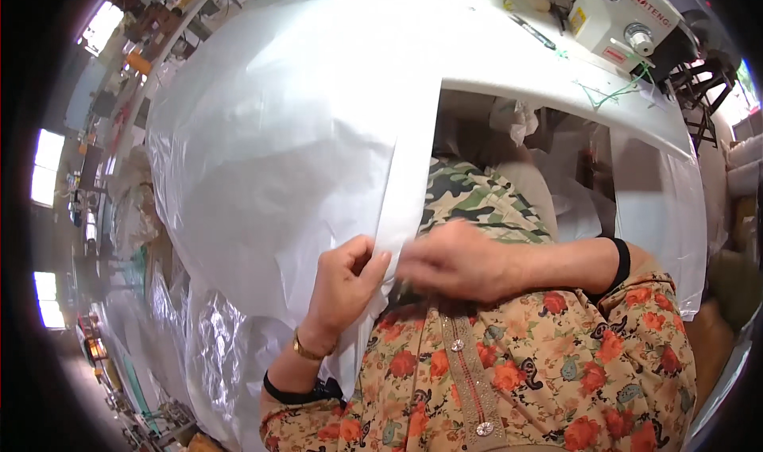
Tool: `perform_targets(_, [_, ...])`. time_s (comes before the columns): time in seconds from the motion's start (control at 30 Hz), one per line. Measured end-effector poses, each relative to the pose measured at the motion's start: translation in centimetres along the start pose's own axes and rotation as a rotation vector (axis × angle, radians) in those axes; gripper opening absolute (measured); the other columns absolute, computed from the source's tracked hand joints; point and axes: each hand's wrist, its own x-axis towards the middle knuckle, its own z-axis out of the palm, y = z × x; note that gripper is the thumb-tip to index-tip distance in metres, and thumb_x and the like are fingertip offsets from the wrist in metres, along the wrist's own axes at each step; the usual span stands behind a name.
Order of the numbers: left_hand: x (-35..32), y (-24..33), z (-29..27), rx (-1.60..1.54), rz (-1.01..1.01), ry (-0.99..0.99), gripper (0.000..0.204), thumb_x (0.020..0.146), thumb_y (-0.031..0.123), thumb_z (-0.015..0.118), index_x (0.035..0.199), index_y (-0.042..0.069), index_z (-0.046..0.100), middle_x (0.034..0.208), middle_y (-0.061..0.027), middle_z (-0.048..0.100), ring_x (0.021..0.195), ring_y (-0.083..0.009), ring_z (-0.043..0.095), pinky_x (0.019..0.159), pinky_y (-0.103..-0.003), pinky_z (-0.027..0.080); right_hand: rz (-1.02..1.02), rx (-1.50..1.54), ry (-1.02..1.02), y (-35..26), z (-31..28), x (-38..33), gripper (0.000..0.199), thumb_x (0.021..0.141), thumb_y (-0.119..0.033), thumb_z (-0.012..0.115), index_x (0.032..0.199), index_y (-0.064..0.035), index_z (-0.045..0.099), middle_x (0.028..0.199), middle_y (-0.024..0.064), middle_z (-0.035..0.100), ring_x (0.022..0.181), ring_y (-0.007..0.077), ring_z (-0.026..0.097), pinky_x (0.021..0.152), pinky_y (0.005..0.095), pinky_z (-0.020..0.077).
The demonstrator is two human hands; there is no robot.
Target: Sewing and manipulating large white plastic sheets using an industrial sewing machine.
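Observation:
A large white plastic-like sheet [262,190] spreads over the table and hangs down toward my lap. Along its right side runs a narrow folded strip [405,178]. My left hand [347,281] pinches the near end of this strip between thumb and fingers. Just to the right, my right hand [453,261] is beside the same end of the strip, its fingers smeared by motion. Whether it grips the sheet does not show.
A white sewing machine [628,19] stands at the far right, with green thread [612,94] near it. A dark pen-like tool [532,32] lies on the white tabletop [572,75]. Crumpled clear plastic [218,349] hangs at the left. My lap in camouflage cloth [477,198] is below.

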Motion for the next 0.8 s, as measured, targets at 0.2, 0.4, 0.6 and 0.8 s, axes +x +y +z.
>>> perform_targets(0.2, [-1.0, 4.4, 1.8, 0.351, 0.433, 0.061, 0.005, 0.087, 0.005, 0.067, 0.087, 0.000, 0.066, 0.069, -0.0121, 0.063, 0.053, -0.0217, 0.059, 0.052, -0.032, 0.046, 0.147, 0.422, 0.852, 8.5, -0.4, 3.8, 0.024, 0.096, -0.020, 0.058, 0.105, 0.0025, 0.056, 0.089, 0.0138, 0.065, 0.086, 0.0111, 0.062, 0.074, 0.0277, 0.0504])
perform_targets(0.4, [-0.2, 7.0, 5.3, 0.561, 0.682, -0.196, 0.005, 0.084, 0.004, 0.067, 0.084, 0.002, 0.063, 0.069, -0.0150, 0.060, 0.060, -0.0330, 0.061, 0.054, -0.036, 0.047, 0.041, 0.243, 0.658, 8.7, 0.2, 4.4, 0.024, 0.094, -0.018, 0.056, 0.099, 0.0046, 0.060, 0.093, 0.0209, 0.068, 0.089, 0.0165, 0.067, 0.076, 0.0327, 0.0518])
perform_targets(0.6, [0.8, 3.2, 5.8, 0.315, 0.430, -0.257, 0.012, 0.090, 0.009, 0.064, 0.084, -0.001, 0.062, 0.064, -0.0110, 0.061, 0.053, -0.0178, 0.058, 0.054, -0.029, 0.045, 0.089, 0.081, 0.365, 13.2, -1.8, 3.5, 0.025, 0.093, -0.018, 0.054, 0.094, 0.0054, 0.063, 0.093, 0.0234, 0.069, 0.090, 0.0209, 0.069, 0.078, 0.0368, 0.0526])
perform_targets(0.8, [0.2, 1.1, 6.1, -0.046, 0.131, -0.302, 0.015, 0.093, 0.007, 0.062, 0.083, -0.004, 0.063, 0.065, 0.0024, 0.058, 0.060, -0.0017, 0.051, 0.054, -0.021, 0.041, 0.431, -0.295, 0.793, 10.8, -15.5, 5.3, 0.033, 0.089, -0.021, 0.049, 0.078, 0.0038, 0.068, 0.078, 0.0233, 0.069, 0.082, 0.0353, 0.070, 0.078, 0.0458, 0.0541])
